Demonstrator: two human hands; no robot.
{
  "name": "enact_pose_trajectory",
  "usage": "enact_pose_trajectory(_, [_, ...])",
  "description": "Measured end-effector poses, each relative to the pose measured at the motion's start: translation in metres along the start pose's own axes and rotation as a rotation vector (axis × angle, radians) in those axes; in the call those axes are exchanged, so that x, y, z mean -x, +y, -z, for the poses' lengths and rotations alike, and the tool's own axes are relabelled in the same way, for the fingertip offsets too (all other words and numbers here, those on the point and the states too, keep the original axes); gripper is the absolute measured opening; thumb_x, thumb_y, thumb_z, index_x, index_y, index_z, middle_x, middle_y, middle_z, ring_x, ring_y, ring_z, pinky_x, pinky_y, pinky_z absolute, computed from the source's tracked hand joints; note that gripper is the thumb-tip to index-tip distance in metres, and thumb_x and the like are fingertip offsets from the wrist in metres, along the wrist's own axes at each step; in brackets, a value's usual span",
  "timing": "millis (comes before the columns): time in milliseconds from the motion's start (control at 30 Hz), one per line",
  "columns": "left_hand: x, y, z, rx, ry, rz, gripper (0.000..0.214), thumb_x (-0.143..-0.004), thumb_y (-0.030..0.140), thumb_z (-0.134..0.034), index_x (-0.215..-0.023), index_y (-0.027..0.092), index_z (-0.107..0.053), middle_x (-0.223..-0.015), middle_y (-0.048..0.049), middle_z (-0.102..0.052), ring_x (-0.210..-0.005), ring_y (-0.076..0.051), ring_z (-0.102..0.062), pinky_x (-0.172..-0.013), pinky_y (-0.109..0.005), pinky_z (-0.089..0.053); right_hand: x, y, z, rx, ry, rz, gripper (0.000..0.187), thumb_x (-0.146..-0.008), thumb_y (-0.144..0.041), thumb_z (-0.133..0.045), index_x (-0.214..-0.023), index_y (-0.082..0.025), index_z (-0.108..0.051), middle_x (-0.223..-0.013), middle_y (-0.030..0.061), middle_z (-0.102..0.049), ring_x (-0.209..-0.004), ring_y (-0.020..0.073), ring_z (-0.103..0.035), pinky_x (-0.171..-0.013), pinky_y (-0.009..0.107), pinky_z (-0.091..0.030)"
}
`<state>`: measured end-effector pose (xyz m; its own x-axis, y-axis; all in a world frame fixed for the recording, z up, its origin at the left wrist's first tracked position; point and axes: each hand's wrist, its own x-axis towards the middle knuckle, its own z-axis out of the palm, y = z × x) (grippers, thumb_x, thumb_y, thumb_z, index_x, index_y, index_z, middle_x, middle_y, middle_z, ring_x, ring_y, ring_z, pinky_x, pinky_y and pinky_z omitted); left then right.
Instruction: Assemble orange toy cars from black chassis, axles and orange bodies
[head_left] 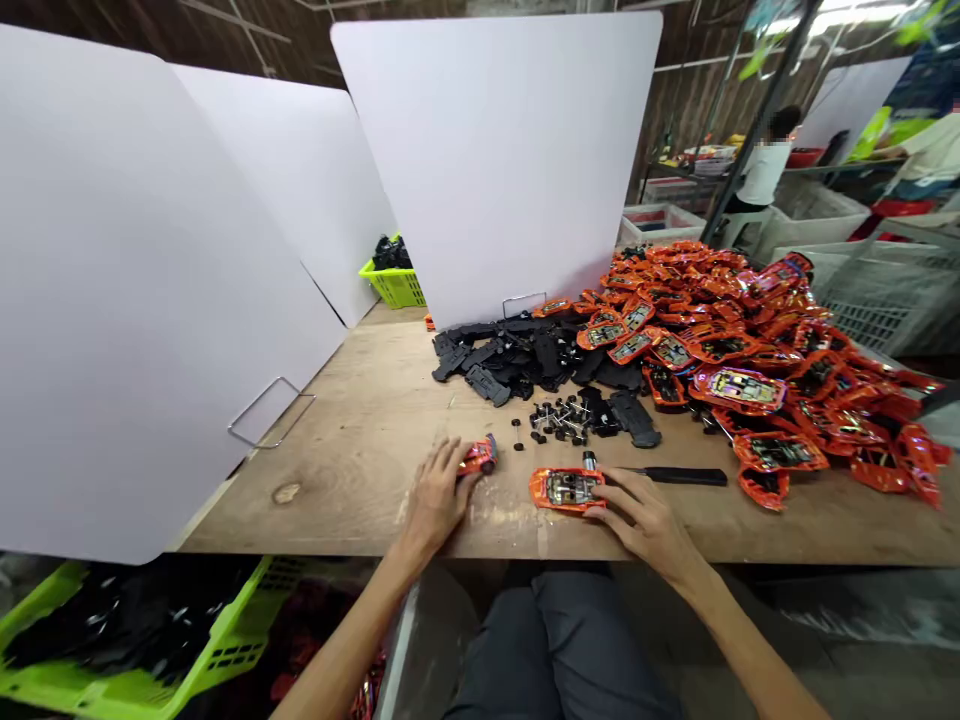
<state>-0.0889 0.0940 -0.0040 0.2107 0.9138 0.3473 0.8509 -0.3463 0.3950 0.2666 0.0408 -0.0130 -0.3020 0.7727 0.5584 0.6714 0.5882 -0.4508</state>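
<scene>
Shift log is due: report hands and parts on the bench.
Left hand on small orange car, grip unclear. Right hand open, resting on orange shell. Screwdriver lies just beyond.

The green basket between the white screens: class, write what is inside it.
The green basket holds a heap of black parts rising above its rim. What lies deeper is hidden by its wall and the white screen.

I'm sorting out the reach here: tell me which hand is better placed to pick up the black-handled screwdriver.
Right, probably. The right hand rests on the upturned orange shell, with the screwdriver lying just beside it. The left hand is on the shell's far side, touching a small orange part.
</scene>
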Motion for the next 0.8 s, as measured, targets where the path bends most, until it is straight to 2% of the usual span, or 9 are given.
enact_pose_trajectory(167, [-0.019,0.000,0.018,0.185,-0.054,0.108,0.052,-0.086,0.026,-0.066,-0.137,0.018,-0.059,-0.151,-0.0179,-0.057,-0.146,-0.036,-0.046,-0.122,-0.061,-0.033,-0.006,-0.010,0.003,-0.156,0.129,-0.211,0.015,-0.094,-0.037,-0.073,-0.103,-0.026,-0.077,-0.119,0.0101,-0.072,-0.109,0.0272,-0.072,-0.096,0.045,-0.064])
enact_pose_trajectory(233, [-0.016,0.024,0.022,0.360,0.013,0.161,0.051,-0.084,0.030,-0.072,-0.133,0.021,-0.063,-0.149,-0.0154,-0.059,-0.147,-0.036,-0.046,-0.125,-0.061,-0.029,-0.006,-0.015,-0.002,-0.222,0.163,-0.286,0.015,-0.093,-0.038,-0.074,-0.101,-0.026,-0.078,-0.119,0.0100,-0.070,-0.108,0.0267,-0.073,-0.088,0.040,-0.068])
enact_pose_trajectory(300, [-0.008,0.057,0.018,0.633,0.091,0.268,0.047,-0.086,0.036,-0.075,-0.129,0.022,-0.065,-0.138,-0.0142,-0.067,-0.137,-0.033,-0.057,-0.121,-0.053,-0.038,-0.004,-0.023,-0.008,-0.253,0.174,-0.318,0.016,-0.092,-0.037,-0.075,-0.102,-0.026,-0.078,-0.121,0.0099,-0.070,-0.109,0.0269,-0.073,-0.088,0.039,-0.068])
enact_pose_trajectory(400, [0.002,0.102,-0.004,1.119,-0.037,0.486,0.056,-0.085,0.053,-0.077,-0.128,0.020,-0.064,-0.115,-0.0131,-0.075,-0.100,-0.028,-0.074,-0.087,-0.040,-0.062,-0.004,-0.034,-0.014,-0.247,0.170,-0.316,0.014,-0.092,-0.037,-0.075,-0.101,-0.026,-0.077,-0.122,0.0095,-0.070,-0.111,0.0278,-0.072,-0.096,0.042,-0.064])
enact_pose_trajectory(467, [0.002,0.118,-0.022,1.309,-0.146,0.620,0.062,-0.081,0.062,-0.076,-0.120,0.017,-0.063,-0.102,-0.0113,-0.076,-0.076,-0.024,-0.075,-0.068,-0.036,-0.063,-0.009,-0.034,-0.010,-0.254,0.113,-0.284,0.016,-0.093,-0.039,-0.074,-0.104,-0.027,-0.077,-0.126,0.0091,-0.071,-0.114,0.0279,-0.071,-0.101,0.043,-0.061])
enact_pose_trajectory(533, [0.000,0.123,-0.038,1.358,-0.157,0.700,0.063,-0.078,0.067,-0.077,-0.110,0.015,-0.063,-0.093,-0.0089,-0.076,-0.067,-0.022,-0.074,-0.061,-0.034,-0.062,-0.017,-0.021,0.001,-0.243,0.085,-0.281,0.021,-0.095,-0.041,-0.070,-0.110,-0.027,-0.075,-0.127,0.0094,-0.071,-0.116,0.0272,-0.071,-0.103,0.042,-0.059])
enact_pose_trajectory(633, [-0.003,0.122,-0.052,1.339,-0.142,0.687,0.060,-0.076,0.066,-0.078,-0.102,0.015,-0.062,-0.090,-0.0076,-0.075,-0.074,-0.024,-0.075,-0.061,-0.032,-0.062,-0.034,0.023,0.025,-0.116,0.212,-0.413,0.031,-0.098,-0.046,-0.064,-0.115,-0.022,-0.071,-0.120,0.0125,-0.072,-0.106,0.0267,-0.072,-0.095,0.043,-0.060])
enact_pose_trajectory(700, [-0.002,0.121,-0.058,1.314,-0.136,0.658,0.058,-0.077,0.066,-0.078,-0.101,0.015,-0.062,-0.091,-0.0069,-0.074,-0.077,-0.024,-0.075,-0.060,-0.031,-0.062,-0.044,0.056,0.034,-0.036,0.294,-0.525,0.042,-0.088,-0.053,-0.073,-0.113,-0.019,-0.070,-0.112,0.0139,-0.073,-0.098,0.0279,-0.072,-0.087,0.044,-0.060])
enact_pose_trajectory(800, [0.002,0.121,-0.063,1.214,-0.160,0.635,0.058,-0.081,0.067,-0.072,-0.106,0.016,-0.061,-0.085,-0.0058,-0.074,-0.067,-0.024,-0.074,-0.056,-0.032,-0.060,-0.053,0.091,0.036,-0.070,0.284,-0.625,0.054,-0.071,-0.056,-0.083,-0.105,-0.017,-0.069,-0.087,0.0094,-0.075,-0.076,0.0266,-0.072,-0.072,0.042,-0.061])
